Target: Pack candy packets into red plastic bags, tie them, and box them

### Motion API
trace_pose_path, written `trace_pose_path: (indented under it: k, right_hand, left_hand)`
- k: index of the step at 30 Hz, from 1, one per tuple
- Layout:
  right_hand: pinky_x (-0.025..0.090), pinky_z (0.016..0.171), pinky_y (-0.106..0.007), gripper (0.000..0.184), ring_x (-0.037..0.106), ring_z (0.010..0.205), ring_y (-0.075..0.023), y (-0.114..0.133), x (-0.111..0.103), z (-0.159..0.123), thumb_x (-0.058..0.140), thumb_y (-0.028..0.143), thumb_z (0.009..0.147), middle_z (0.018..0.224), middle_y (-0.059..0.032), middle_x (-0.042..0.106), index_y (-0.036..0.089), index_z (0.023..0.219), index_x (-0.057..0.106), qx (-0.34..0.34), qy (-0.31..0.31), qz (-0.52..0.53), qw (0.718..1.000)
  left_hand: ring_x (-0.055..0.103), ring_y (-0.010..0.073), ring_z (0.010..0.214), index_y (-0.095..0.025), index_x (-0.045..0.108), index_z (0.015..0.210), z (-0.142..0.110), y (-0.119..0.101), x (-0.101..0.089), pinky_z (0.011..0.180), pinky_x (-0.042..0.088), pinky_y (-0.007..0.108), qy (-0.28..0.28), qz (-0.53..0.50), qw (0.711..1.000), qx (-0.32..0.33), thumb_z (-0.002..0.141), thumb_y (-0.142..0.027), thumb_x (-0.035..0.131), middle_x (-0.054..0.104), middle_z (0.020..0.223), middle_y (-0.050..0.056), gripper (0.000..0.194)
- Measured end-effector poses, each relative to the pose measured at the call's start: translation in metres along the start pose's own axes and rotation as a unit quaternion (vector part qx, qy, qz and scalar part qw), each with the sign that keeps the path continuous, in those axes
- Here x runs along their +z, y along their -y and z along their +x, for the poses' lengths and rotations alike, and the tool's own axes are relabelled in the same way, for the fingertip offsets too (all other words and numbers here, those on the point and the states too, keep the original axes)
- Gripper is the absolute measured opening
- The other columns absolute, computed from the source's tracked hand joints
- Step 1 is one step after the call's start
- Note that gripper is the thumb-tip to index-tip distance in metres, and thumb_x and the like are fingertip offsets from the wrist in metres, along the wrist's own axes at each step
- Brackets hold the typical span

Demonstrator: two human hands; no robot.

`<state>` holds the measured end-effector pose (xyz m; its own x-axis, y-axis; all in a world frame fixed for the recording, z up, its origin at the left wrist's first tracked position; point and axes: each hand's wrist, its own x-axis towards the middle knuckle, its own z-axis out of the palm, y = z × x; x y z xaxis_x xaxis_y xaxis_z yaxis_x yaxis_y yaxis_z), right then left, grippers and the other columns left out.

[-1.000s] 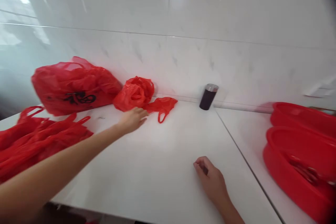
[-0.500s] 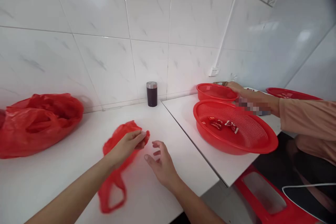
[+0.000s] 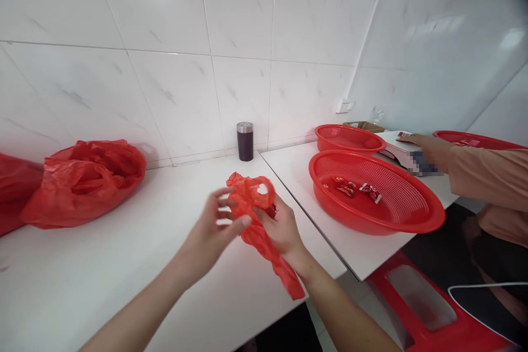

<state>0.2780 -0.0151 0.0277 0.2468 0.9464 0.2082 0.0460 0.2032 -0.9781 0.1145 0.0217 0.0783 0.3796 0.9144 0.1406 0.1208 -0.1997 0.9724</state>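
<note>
A crumpled red plastic bag hangs over the white table, one looped handle at its top and its lower end trailing to the right. My right hand is closed on the bag just below that loop. At the bag's left side is my left hand, its fingers spread and the fingertips close to the plastic; whether they touch it I cannot tell.
Filled red bags sit at the left by the wall. A dark tumbler stands at the back. A red basket with several wrapped pieces is on the right, another basket behind it. A co-worker's hand reaches over a scale.
The red bag has passed from my left hand to my right and moved rightward. My left hand has opened. The co-worker's hand has moved from the rear basket to the scale.
</note>
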Motion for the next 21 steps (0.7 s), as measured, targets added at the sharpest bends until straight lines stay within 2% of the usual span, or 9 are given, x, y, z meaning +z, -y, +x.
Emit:
trace_pose_path:
  k: [3,6,8,10,13,15,18,20,21]
  right_hand:
    - [0.049,0.068,-0.029,0.025,0.06,0.073,-0.0154,0.005,0.014,-0.006,0.065,0.045,0.082,0.082,0.0003,0.064,0.022,0.09,0.058,0.0,0.023,0.077,0.997]
    - [0.049,0.072,-0.03,0.028,0.061,0.075,-0.0156,0.004,0.018,-0.01,0.064,0.048,0.082,0.083,-0.0005,0.064,0.022,0.092,0.06,0.033,0.05,0.134,0.989]
    - [0.049,0.074,-0.032,0.031,0.062,0.077,-0.0168,0.002,0.007,-0.008,0.062,0.049,0.084,0.087,-0.0024,0.066,0.022,0.099,0.062,0.06,0.071,0.182,0.979]
    - [0.049,0.073,-0.031,0.031,0.063,0.077,-0.0169,0.0,-0.014,-0.002,0.065,0.046,0.081,0.089,-0.0034,0.067,0.021,0.099,0.062,0.072,0.05,0.232,0.969]
    - [0.047,0.064,-0.026,0.023,0.06,0.071,-0.014,-0.002,-0.049,0.009,0.069,0.039,0.074,0.079,-0.0004,0.065,0.021,0.086,0.061,0.053,-0.053,0.233,0.97]
    - [0.044,0.06,-0.024,0.017,0.057,0.066,-0.0125,-0.001,-0.06,0.014,0.068,0.033,0.072,0.072,0.0016,0.063,0.021,0.08,0.06,0.046,-0.074,0.208,0.974]
    - [0.038,0.052,-0.022,0.011,0.051,0.055,-0.0109,0.005,-0.047,0.014,0.062,0.023,0.073,0.062,0.0048,0.057,0.021,0.083,0.06,0.044,-0.021,0.085,0.995]
    - [0.034,0.048,-0.022,0.015,0.045,0.049,-0.0098,0.012,-0.029,0.013,0.056,0.024,0.076,0.06,0.0069,0.054,0.023,0.09,0.059,0.026,0.032,-0.023,0.999]
    - [0.032,0.047,-0.021,0.017,0.043,0.047,-0.0094,0.016,-0.023,0.013,0.053,0.025,0.078,0.059,0.0078,0.052,0.025,0.094,0.058,0.015,0.053,-0.067,0.996]
  left_hand:
    - [0.06,0.0255,0.107,-0.024,0.054,0.116,-0.009,0.014,0.026,0.088,0.05,0.038,0.128,-0.047,0.989,-0.058,0.078,-0.04,0.07,0.062,0.117,0.009,0.044]
    - [0.065,0.0259,0.1,-0.022,0.059,0.112,-0.01,0.029,0.035,0.088,0.05,0.04,0.168,-0.158,0.969,-0.086,0.079,-0.039,0.069,0.067,0.11,0.01,0.038]
    - [0.068,0.0237,0.083,-0.019,0.063,0.1,-0.009,0.043,0.022,0.079,0.053,0.039,0.135,-0.163,0.971,-0.111,0.077,-0.04,0.07,0.071,0.092,0.007,0.032]
    - [0.066,0.0206,0.071,-0.018,0.063,0.087,-0.007,0.06,-0.005,0.071,0.053,0.036,0.066,-0.11,0.984,-0.122,0.072,-0.04,0.071,0.069,0.079,0.004,0.027]
    - [0.064,0.0206,0.076,-0.019,0.061,0.081,-0.008,0.082,-0.051,0.071,0.052,0.034,-0.061,-0.027,0.99,-0.126,0.064,-0.041,0.072,0.065,0.082,0.003,0.03]
    - [0.063,0.0248,0.084,-0.019,0.062,0.088,-0.013,0.086,-0.061,0.07,0.052,0.036,-0.107,0.042,0.985,-0.128,0.061,-0.038,0.073,0.064,0.095,0.007,0.035]
    - [0.057,0.0319,0.107,-0.029,0.055,0.125,-0.022,0.076,-0.035,0.073,0.052,0.042,-0.141,0.265,0.954,0.0,0.067,-0.03,0.066,0.051,0.133,0.01,0.059]
    - [0.048,0.0334,0.12,-0.033,0.049,0.133,-0.022,0.061,-0.008,0.084,0.049,0.046,-0.141,0.371,0.909,0.124,0.073,-0.023,0.059,0.045,0.143,0.008,0.062]
    - [0.049,0.0331,0.12,-0.032,0.054,0.13,-0.02,0.053,0.001,0.087,0.047,0.047,-0.119,0.381,0.904,0.153,0.075,-0.02,0.055,0.049,0.14,0.007,0.056]
